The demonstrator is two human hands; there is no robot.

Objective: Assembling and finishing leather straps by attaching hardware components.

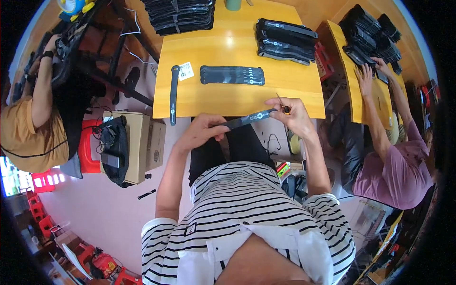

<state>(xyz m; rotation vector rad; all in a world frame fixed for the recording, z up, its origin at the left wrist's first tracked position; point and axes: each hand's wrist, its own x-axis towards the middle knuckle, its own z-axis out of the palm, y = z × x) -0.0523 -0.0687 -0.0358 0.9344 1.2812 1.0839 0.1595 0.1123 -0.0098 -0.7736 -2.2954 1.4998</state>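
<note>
A black flat strap [249, 119] with a pale printed mark stretches between my two hands just off the table's front edge. My left hand [204, 132] pinches its left end between thumb and fingers. At the other end, my right hand [295, 118] grips the strap and also has a small pointed tool [286, 109] with a dark and yellow-orange handle tucked in it; its exact kind is hard to make out. On the table, a single black strap [173, 97] lies lengthwise beside a white printed label [186, 71]. Several overlapping straps [225, 75] form a neat row.
The yellow table [190, 107] carries a tall stack of black straps [183, 19] and bundled straps [285, 40] at its back. A cardboard box [135, 154] stands left on the floor. A person on the right [394, 168] handles straps; another [40, 128] works at left.
</note>
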